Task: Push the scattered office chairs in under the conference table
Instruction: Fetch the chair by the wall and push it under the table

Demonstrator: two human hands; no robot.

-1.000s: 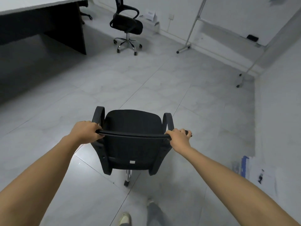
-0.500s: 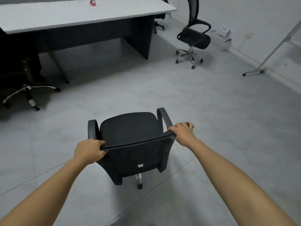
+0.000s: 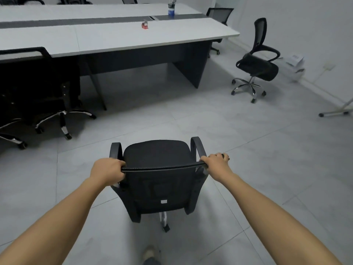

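A black office chair [image 3: 157, 152] stands on the tiled floor right in front of me, its seat facing the conference table [image 3: 122, 36]. My left hand [image 3: 108, 170] grips the left end of the backrest's top edge. My right hand [image 3: 215, 162] grips the right end of the same edge. The long white-topped table with dark legs runs across the upper half of the view. Another black chair [image 3: 257, 64] stands loose on the floor off the table's right end. Two black chairs [image 3: 38, 83] sit pushed in at the table's left.
A red-and-white small object [image 3: 145, 25] and a pen cup [image 3: 171, 9] stand on the tabletop. More chairs [image 3: 219, 14] show behind the table. A metal stand foot [image 3: 336, 111] lies at the right edge. A white box [image 3: 295, 60] sits by the wall. My shoe [image 3: 150, 254] shows below.
The view has swung left and the chair has turned with it, so the seat now faces the conference table. Both hands keep their hold on the backrest top.
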